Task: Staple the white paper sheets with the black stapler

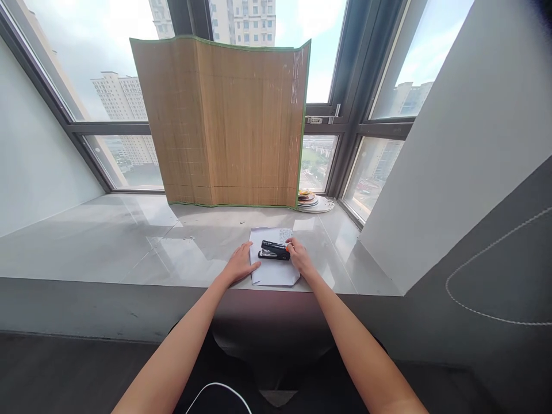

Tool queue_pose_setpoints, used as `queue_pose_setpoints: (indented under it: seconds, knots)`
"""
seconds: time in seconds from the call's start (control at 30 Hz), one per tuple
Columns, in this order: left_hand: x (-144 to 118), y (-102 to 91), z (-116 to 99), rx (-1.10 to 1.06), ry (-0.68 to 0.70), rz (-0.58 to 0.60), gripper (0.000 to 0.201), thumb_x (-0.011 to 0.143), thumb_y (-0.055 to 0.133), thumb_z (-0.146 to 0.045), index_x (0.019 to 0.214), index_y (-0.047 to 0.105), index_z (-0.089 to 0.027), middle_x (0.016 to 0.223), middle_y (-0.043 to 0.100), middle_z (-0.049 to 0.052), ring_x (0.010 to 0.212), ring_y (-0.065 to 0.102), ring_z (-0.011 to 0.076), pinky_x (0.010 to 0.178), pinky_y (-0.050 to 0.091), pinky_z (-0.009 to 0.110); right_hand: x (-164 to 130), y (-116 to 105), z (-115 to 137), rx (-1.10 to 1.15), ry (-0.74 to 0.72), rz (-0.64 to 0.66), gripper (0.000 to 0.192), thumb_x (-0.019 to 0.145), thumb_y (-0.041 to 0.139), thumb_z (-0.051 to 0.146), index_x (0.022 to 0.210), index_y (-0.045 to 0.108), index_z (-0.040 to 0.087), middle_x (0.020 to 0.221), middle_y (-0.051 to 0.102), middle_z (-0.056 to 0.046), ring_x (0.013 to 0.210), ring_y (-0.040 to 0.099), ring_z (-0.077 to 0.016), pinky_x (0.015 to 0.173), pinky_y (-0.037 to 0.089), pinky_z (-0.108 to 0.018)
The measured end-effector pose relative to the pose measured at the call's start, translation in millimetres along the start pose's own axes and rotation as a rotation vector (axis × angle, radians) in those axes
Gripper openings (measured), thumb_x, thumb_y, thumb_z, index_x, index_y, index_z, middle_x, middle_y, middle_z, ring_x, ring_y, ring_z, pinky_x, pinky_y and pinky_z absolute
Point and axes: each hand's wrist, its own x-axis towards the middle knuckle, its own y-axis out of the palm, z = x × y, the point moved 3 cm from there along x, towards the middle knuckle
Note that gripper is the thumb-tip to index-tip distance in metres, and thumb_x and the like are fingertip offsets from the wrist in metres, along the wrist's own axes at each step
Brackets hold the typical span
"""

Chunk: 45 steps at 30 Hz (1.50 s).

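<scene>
High-rise apartment or office room, window bay. Evidence: tall windows [107,86] facing tower blocks, a wide tiled sill [107,241], a bamboo screen [224,121] propped against the glass.

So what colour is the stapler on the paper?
Black, with a small orange bit at its right end; the stapler shows in the head view.

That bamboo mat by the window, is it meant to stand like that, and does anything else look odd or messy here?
The bamboo mat stands on edge on the sill, propped against the window, which is unusual. A small stack of plates sits beside it. The paper under the stapler lies slightly askew, left hand and right hand at its sides. Nothing looks spilled or damaged.
</scene>
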Motion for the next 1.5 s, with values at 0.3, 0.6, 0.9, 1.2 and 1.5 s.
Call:
queue_pose_setpoints:
  seconds: [0.3,0.6,0.9,1.2,1.5]
  knots:
    - [-2,-4.8,-3,-0.055,-0.03,-0.004,0.081,0.085,0.067,-0.05,0.153,0.04,-0.014,0.158,0.044,0.02,0.147,0.043,0.0363,0.121,0.033,0.046,0,6,2,-0.076,-0.052,0.04,0.038,0.094,0.027,0.028,0.113,0.059,0.025,0.098,0.066,-0.005,0.096,0.059,-0.025,0.09,0.044,-0.038]
    - [-3,-5.0,-2,-0.136,-0.047,-0.035,0.079,0.083,0.071,-0.048,0.15,0.044,-0.016,0.154,0.049,0.019,0.144,0.047,0.0371,0.12,0.034,0.048,-2,1,4,-0.074,-0.139,-0.035,0.034,0.101,0.03,0.035,0.106,0.062,0.024,0.1,0.067,-0.006,0.098,0.061,-0.0245,0.095,0.046,-0.04]
    - [-4,-15.8,4,-0.668,-0.128,-0.311,0.049,0.086,0.072,-0.038,0.132,0.061,-0.022,0.148,0.056,0.013,0.146,0.046,0.0307,0.126,0.029,0.045,-1,13,23,-0.163,-0.326,0.068,0.032,0.085,0.074,0.034,0.115,0.07,0.024,0.109,0.075,-0.006,0.101,0.066,-0.0265,0.095,0.05,-0.042]
    - [-30,-6.1,-11,-1.966,-0.657,-0.441,0.036,0.104,0.04,-0.031,0.124,0.062,-0.012,0.138,0.063,0.022,0.125,0.067,0.026,0.105,0.058,0.039,-56,13,79,-0.432,-0.814,-0.161,0.03,0.097,0.058,0.011,0.122,0.069,0.025,0.11,0.075,-0.007,0.1,0.064,-0.0254,0.09,0.05,-0.041]
    - [-21,-15.2,-29,-2.087,-0.643,-0.393,0.034,0.099,0.04,-0.008,0.126,0.061,-0.005,0.111,0.074,0.021,0.097,0.077,0.0225,0.088,0.065,0.034,-80,19,94,-0.76,-1.189,-0.155,0.034,0.101,0.059,0.009,0.129,0.067,0.026,0.121,0.074,-0.005,0.113,0.064,-0.0196,0.102,0.042,-0.037]
